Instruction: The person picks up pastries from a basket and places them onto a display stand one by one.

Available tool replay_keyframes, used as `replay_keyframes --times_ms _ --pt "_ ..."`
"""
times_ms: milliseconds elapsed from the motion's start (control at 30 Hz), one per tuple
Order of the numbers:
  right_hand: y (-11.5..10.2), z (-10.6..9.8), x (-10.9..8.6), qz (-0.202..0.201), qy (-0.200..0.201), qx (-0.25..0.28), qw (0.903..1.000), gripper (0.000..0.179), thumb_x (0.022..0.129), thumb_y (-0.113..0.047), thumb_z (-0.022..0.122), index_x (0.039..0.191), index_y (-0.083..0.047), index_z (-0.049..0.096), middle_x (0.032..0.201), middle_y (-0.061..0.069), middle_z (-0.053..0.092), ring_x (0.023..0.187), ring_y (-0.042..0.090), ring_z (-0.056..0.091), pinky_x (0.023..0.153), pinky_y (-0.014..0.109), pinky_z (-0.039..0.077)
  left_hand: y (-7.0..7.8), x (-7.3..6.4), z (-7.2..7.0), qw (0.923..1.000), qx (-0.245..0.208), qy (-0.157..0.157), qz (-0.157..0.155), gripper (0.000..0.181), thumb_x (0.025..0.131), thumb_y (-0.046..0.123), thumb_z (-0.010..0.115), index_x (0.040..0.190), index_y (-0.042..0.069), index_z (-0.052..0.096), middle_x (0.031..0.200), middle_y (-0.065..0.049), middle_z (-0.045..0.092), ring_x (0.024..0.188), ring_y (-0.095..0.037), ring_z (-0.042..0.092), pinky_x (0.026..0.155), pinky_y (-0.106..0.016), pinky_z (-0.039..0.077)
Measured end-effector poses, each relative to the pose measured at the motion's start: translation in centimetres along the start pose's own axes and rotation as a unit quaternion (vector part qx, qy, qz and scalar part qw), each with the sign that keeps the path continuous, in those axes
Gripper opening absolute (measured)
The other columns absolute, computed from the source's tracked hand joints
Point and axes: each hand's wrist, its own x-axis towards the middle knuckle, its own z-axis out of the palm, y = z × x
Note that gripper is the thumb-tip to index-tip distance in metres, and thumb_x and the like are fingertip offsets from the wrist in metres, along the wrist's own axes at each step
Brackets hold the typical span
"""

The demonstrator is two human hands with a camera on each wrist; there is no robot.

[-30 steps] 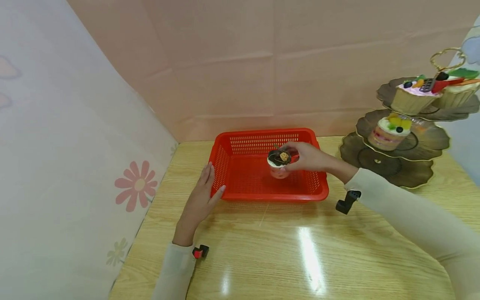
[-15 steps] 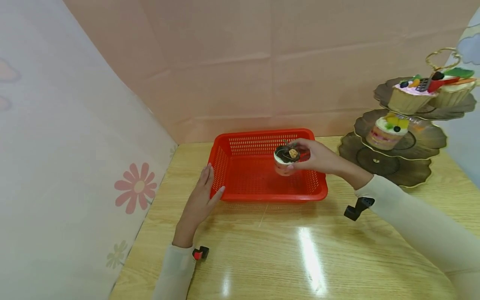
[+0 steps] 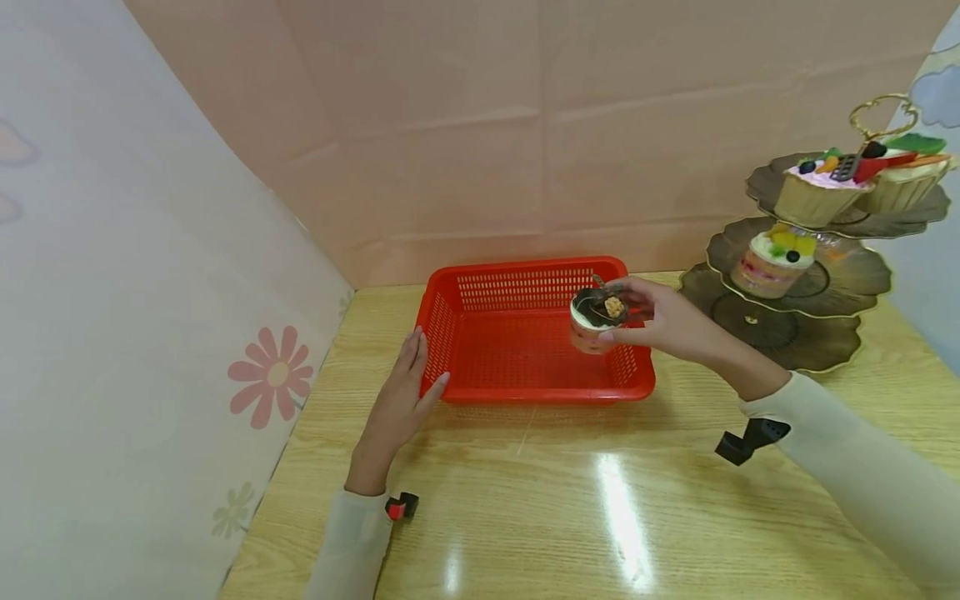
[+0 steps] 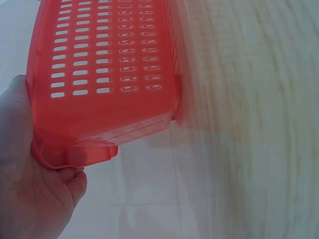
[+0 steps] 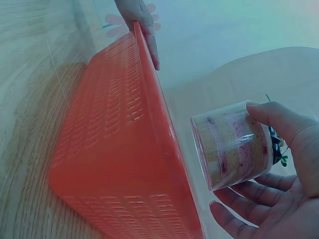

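Note:
My right hand (image 3: 667, 323) holds a clear dessert cup of layered cake (image 3: 592, 323) by its side, thumb on one side and fingers round the other. White cream, a dark topping and a nut-like piece show on top; pink and yellow layers show through the wall in the right wrist view (image 5: 237, 144). The cup is raised over the right end of the red plastic basket (image 3: 510, 395), clear of its rim in the right wrist view. At the basket's left front corner my left hand (image 3: 399, 398) grips the rim, fingers curled under the lip in the left wrist view.
A dark tiered stand (image 3: 787, 342) with scalloped plates is at the right. It bears a fruit-topped cake cup (image 3: 772, 265) on its middle tier and two cupcakes above, one with pink cream (image 3: 821, 193). Wood-grain table (image 3: 525, 508) lies in front; a papered wall (image 3: 135, 333) rises at the left.
My right hand has carried the cake cup rightward from over the basket's middle right to its right end. My left hand and the basket have stayed in place.

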Motion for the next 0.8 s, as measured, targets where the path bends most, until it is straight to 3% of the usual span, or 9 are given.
replay_keyframes --times_ms 133,367,567,800 --pt "-0.1 -0.2 -1.2 0.001 0.009 0.004 1.0000 0.060 0.088 -0.019 0.082 0.139 -0.006 0.053 0.127 0.010 0.063 0.116 0.026 0.060 0.101 0.048 0.048 0.1 0.0 0.0 1.0000 -0.005 -0.001 -0.005 0.077 0.106 0.037 0.054 0.160 0.000 0.014 0.171 -0.010 0.006 0.156 -0.029 0.008 0.122 -0.051 0.021" --pt "-0.5 -0.5 -3.3 0.016 0.047 -0.005 0.9987 0.061 0.087 -0.017 0.083 0.140 -0.007 0.055 0.128 0.008 0.063 0.110 0.011 0.062 0.089 0.016 0.049 0.4 0.0 -0.1 1.0000 -0.001 -0.004 -0.008 0.077 0.105 0.035 0.054 0.160 -0.001 0.014 0.171 -0.010 0.006 0.156 -0.028 0.007 0.122 -0.050 0.022" --pt "-0.5 -1.0 -4.9 0.043 0.077 -0.008 0.9961 0.063 0.086 -0.017 0.083 0.142 -0.009 0.054 0.127 0.007 0.063 0.107 0.003 0.061 0.087 0.014 0.049 0.7 -0.1 -0.3 0.9999 -0.009 -0.004 -0.004 0.078 0.107 0.046 0.046 0.160 -0.001 0.013 0.171 -0.010 0.006 0.156 -0.030 0.007 0.122 -0.050 0.021" --pt "0.3 -1.7 -6.1 0.043 0.089 -0.007 0.9950 0.064 0.088 -0.016 0.081 0.144 -0.007 0.051 0.127 0.008 0.061 0.105 0.000 0.061 0.084 0.012 0.050 0.5 -0.2 -0.2 0.9999 -0.011 -0.002 -0.004 0.077 0.107 0.043 0.049 0.160 0.000 0.013 0.171 -0.010 0.005 0.156 -0.031 0.007 0.121 -0.053 0.021"
